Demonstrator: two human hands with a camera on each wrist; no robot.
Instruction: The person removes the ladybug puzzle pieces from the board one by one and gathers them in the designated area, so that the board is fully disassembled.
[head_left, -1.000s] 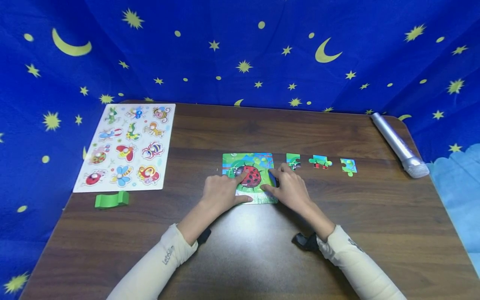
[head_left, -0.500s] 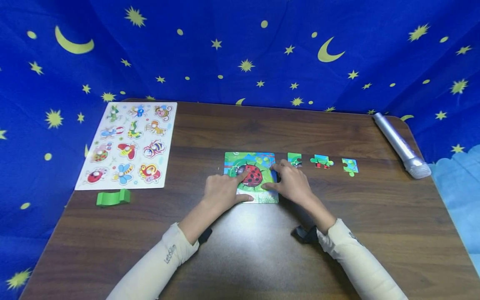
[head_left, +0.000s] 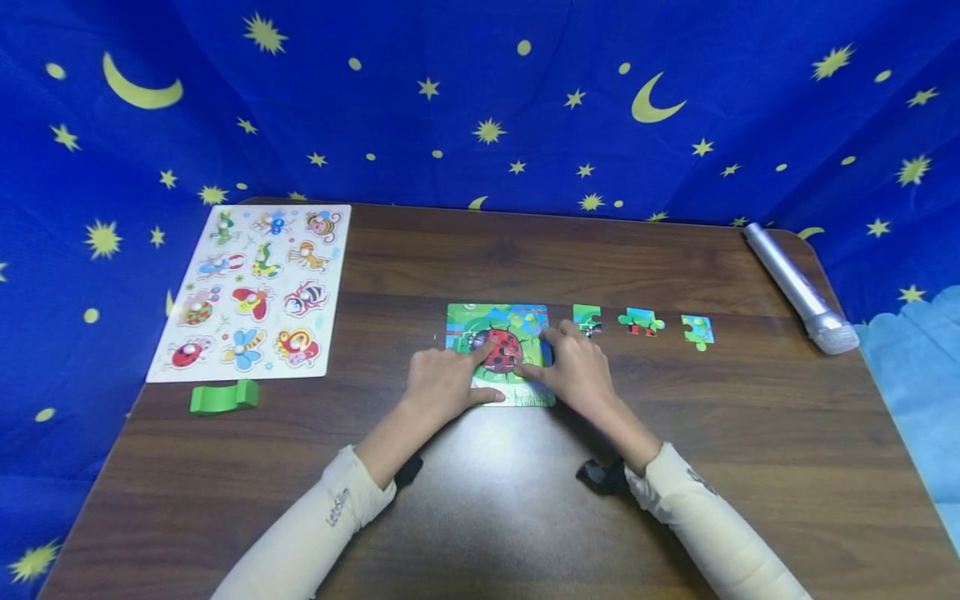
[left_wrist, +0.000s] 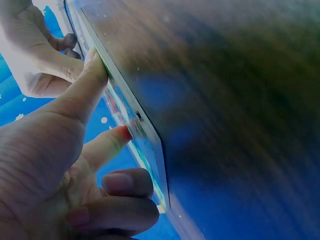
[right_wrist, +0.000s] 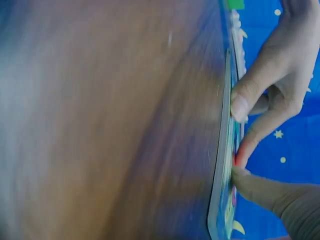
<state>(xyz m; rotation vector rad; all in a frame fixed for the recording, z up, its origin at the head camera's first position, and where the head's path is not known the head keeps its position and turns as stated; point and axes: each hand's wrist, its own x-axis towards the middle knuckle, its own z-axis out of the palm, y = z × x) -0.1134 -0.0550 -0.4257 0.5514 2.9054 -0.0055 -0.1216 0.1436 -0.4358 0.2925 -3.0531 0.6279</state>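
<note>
A square ladybug jigsaw puzzle [head_left: 498,315] lies flat near the middle of the table. My left hand [head_left: 442,383] presses on it, index fingertip on the ladybug and thumb near the front edge. In the left wrist view, that hand's [left_wrist: 60,135] other fingers curl loosely beside the tray. My right hand [head_left: 581,372] has its thumb on the ladybug's right side, with the index finger by the puzzle's right edge. The right wrist view shows the right thumb [right_wrist: 270,195] touching the picture; that hand's other fingers are out of sight there. Three loose jigsaw pieces [head_left: 641,322] lie in a row to the right.
A white insect peg board [head_left: 288,275] lies at the back left, with a green curved block [head_left: 224,397] before it. A silver microphone [head_left: 795,287] rests along the right edge. A blue star-patterned curtain [head_left: 420,117] hangs behind the brown table [head_left: 487,517].
My right thumb has slid slightly left and up across the ladybug, and the right forearm shifts a little left. My left hand stays in place. The loose pieces have not moved.
</note>
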